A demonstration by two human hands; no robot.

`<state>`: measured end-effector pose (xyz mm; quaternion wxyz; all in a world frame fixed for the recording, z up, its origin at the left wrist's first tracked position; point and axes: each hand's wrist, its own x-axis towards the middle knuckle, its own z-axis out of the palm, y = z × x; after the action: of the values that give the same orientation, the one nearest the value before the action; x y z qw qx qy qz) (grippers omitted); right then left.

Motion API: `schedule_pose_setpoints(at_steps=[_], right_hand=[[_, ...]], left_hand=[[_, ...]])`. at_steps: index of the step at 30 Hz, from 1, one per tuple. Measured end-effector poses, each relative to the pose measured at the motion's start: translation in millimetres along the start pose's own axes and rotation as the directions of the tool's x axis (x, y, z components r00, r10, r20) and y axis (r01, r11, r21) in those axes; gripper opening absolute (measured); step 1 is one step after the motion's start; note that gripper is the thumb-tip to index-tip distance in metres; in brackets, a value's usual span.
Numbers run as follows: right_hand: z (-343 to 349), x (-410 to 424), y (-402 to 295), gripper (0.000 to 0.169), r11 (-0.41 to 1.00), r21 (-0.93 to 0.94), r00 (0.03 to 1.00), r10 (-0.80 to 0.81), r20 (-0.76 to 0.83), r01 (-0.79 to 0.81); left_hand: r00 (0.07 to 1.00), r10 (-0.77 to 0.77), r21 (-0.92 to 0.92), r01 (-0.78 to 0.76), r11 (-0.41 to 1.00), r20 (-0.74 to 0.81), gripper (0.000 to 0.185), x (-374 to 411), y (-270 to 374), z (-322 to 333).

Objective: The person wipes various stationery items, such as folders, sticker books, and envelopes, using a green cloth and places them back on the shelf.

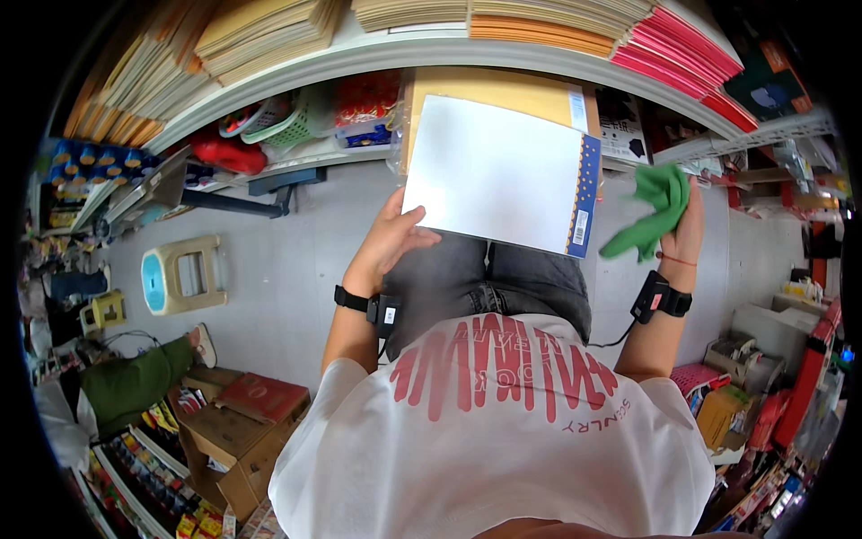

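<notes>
My left hand (399, 236) grips the lower left corner of a flat white pad or pack of paper (495, 172), thumb on top and fingers beneath. A blue strip with yellow dots and a barcode label runs along its right side. Off to the right, my right hand (685, 219) holds a crumpled green cloth (660, 192), which hangs apart from the pack and looks slightly blurred. Beyond the white pack, and partly covered by it, lies a yellow-brown pack of large envelopes (498, 84) on the lower shelf.
Envelope stacks (269, 40) and pink-red packs (673, 60) fill the shelf (431, 50) ahead. Left are a green plastic basket (286, 124), a plastic stool (192, 275) on the floor and an open cardboard box (236, 438). Another person's leg (138, 377) extends behind left.
</notes>
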<state>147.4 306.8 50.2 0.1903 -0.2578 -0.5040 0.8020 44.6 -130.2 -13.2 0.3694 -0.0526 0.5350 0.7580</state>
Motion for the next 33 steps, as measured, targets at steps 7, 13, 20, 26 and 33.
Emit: schedule_pose_setpoints(at_steps=[7, 13, 20, 26, 33], right_hand=[[101, 22, 66, 0.059, 0.795, -0.600, 0.911, 0.177, 0.373, 0.091], [189, -4, 116, 0.077, 0.552, -0.576, 0.626, 0.120, 0.771, 0.603], [172, -37, 111, 0.041, 0.461, -0.387, 0.244, 0.340, 0.908, 0.799], [65, -27, 70, 0.019, 0.252, -0.726, 0.687, 0.237, 0.687, 0.640], [-33, -15, 62, 0.065, -0.253, -0.948, 0.947, -0.205, 0.246, 0.192]], left_hand=[[0.999, -0.048, 0.172, 0.048, 0.984, -0.008, 0.046, 0, 10, 6], [0.998, -0.059, 0.307, 0.055, 0.950, 0.004, 0.043, 1, 14, 1], [1.000, -0.012, 0.305, 0.013, 0.952, -0.005, 0.039, 0, 7, -1], [0.999, 0.000, 0.339, 0.012, 0.941, -0.035, 0.039, -4, 4, 2], [1.000, 0.022, 0.258, -0.022, 0.966, 0.003, 0.032, 2, 6, 2]])
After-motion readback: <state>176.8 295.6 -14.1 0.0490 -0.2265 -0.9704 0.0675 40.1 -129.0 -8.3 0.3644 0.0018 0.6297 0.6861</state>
